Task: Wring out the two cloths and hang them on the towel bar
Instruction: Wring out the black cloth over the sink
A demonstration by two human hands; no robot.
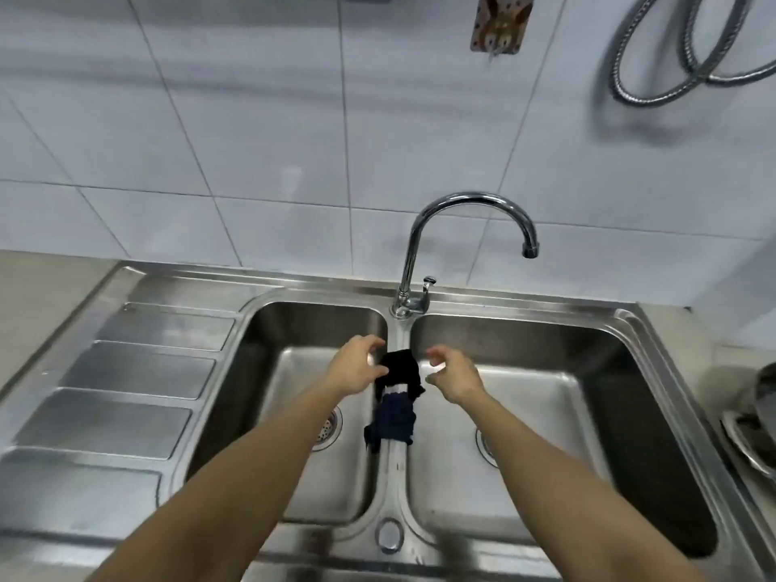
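Observation:
Two dark cloths lie bunched on the divider between the two bowls of a steel sink (541,317). The black cloth (402,369) is the farther one; the navy cloth (394,420) lies just nearer to me and droops toward the left bowl. My left hand (355,365) hovers at the black cloth's left edge, fingers loosely curled, holding nothing that I can see. My right hand (451,373) hovers just right of the black cloth, fingers also loosely curled and apart from it. No towel bar is in view.
A curved chrome tap (470,228) rises behind the divider, its spout over the right bowl. A ribbed draining board (126,384) lies left of the bowls. Metal pots (760,426) sit at the right edge. A metal hose (680,52) hangs on the tiled wall.

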